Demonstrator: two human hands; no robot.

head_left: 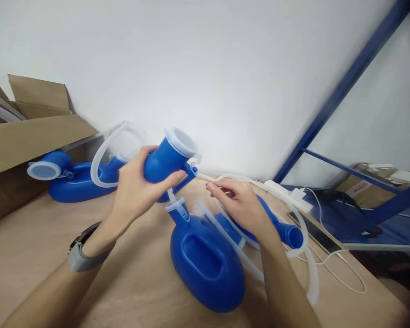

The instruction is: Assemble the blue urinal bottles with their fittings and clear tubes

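The left hand (136, 182) closes its grip round a blue plastic funnel cup with a translucent rim (167, 159), held above the wooden bench (140, 282). At 3 o'clock of the cup, the right hand (241, 202) pinches a thin translucent plastic tube (202, 176) in a narrow grip. A blue plastic bottle (205, 259) lies at 6 o'clock on the bench.

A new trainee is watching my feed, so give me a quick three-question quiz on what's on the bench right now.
1. True or false: the left hand holds the blue spout up off the table.
2. What lies on the table between the two forearms? A) blue bottle B) cardboard box C) white power strip
3. Which wrist wears the grey band?
Key: 1 true; 2 A; 3 left.
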